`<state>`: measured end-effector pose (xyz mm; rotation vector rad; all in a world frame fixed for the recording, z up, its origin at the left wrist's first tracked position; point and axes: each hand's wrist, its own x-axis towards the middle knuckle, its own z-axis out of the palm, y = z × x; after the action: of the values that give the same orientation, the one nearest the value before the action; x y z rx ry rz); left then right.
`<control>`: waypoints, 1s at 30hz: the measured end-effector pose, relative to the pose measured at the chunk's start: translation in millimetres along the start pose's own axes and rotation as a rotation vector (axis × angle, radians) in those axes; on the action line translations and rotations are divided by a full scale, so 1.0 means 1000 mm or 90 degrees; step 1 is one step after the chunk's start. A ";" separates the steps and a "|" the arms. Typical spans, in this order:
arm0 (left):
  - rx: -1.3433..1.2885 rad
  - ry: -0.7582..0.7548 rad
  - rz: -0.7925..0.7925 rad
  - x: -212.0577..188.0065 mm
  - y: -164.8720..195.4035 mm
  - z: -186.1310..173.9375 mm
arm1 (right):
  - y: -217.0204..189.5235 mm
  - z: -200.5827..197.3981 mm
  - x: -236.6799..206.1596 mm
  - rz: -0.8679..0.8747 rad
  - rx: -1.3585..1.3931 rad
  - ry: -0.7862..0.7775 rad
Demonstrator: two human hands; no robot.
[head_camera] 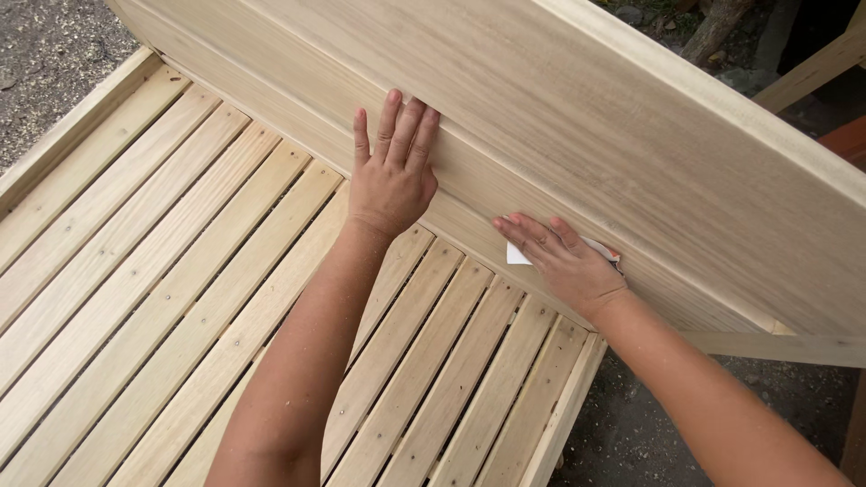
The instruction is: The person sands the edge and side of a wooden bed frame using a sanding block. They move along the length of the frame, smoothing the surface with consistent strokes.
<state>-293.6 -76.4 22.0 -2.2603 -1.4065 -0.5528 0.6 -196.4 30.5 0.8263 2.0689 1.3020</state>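
Note:
My left hand lies flat, fingers together, against the lower part of a pale wooden headboard panel that stands upright at the end of a slatted bed frame. To its right, my right hand presses a small folded piece of sandpaper against the panel's bottom rail, close to where the slats meet it. Only the sandpaper's white corner and a dark edge show from under the fingers. Both forearms reach in from the bottom of the view.
Several bare wooden slats run lengthwise between two side rails. Gravel ground lies at the left and beneath the frame's right corner. More timber pieces stand at the upper right.

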 end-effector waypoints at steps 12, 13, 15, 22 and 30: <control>-0.053 0.048 0.067 0.010 -0.040 0.030 | -0.014 -0.007 0.088 -0.027 0.043 0.002; -0.040 0.042 0.059 0.008 -0.040 0.031 | -0.016 -0.008 0.091 -0.026 0.045 0.002; -0.023 0.033 0.044 0.005 -0.040 0.030 | -0.016 -0.007 0.075 -0.027 0.045 -0.008; -0.018 0.020 -0.006 0.006 -0.029 0.016 | 0.008 0.011 -0.093 -0.107 0.080 -0.088; -0.017 0.026 0.000 0.007 -0.030 0.018 | -0.006 -0.017 0.103 -0.043 0.049 -0.025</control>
<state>-315.6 -49.6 14.9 -2.2567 -1.3873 -0.6187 -80.9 -131.9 17.8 0.8023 2.1078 1.1686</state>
